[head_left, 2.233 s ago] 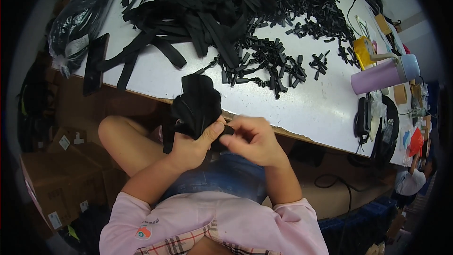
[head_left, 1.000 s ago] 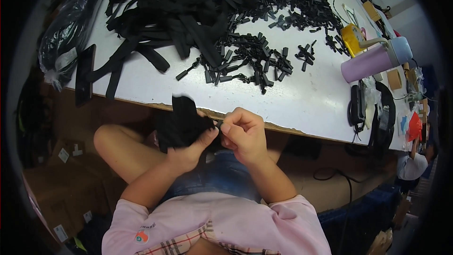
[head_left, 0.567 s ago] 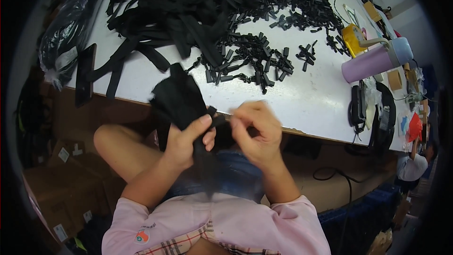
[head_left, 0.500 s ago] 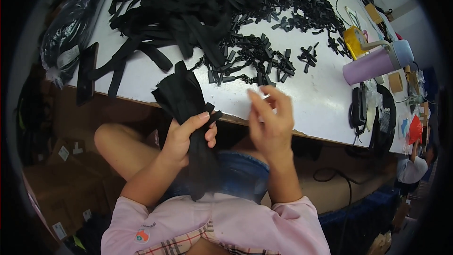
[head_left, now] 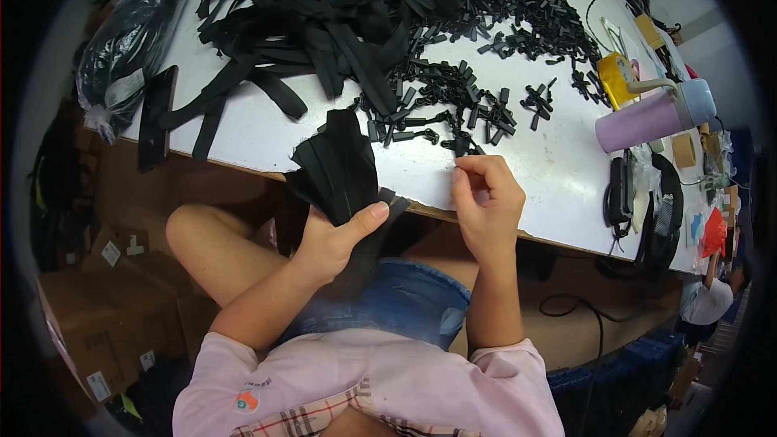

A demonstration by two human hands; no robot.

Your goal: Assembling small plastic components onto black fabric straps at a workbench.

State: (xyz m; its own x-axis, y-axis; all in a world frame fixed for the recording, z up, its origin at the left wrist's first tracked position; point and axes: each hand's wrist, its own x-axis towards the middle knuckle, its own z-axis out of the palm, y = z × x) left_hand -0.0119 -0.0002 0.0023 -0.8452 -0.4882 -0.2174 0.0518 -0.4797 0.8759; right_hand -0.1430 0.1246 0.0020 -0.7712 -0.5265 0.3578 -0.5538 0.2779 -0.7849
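A thick bundle of black zipper tapes (head_left: pixel 338 158) is wrapped in my left hand (head_left: pixel 344 235), its fanned ends pointing up toward the table. Beside my left thumb, one tape end (head_left: pixel 396 204) sticks out to the right. My right hand (head_left: pixel 492 206) is at the table's front edge, thumb and forefinger pinched together. Their tips meet a black zipper pull (head_left: pixel 461 146) at the near side of a loose group of zipper pulls (head_left: pixel 441 89); how firmly they grip it is hard to see.
Loose black zipper tapes (head_left: pixel 324 32) heap at the back left, beside a dark phone-like slab (head_left: pixel 156 117) and a plastic-wrapped bundle (head_left: pixel 129 48). More zipper pulls (head_left: pixel 518 0) spread behind. At the right are a purple bottle (head_left: pixel 639 123), yellow object (head_left: pixel 617 81) and black pouch (head_left: pixel 620 190).
My right hand has moved slightly right, its fingers closing into a pinch at the zipper pulls. The bundle in my left hand has shifted right, and one tape end now stands farther out.
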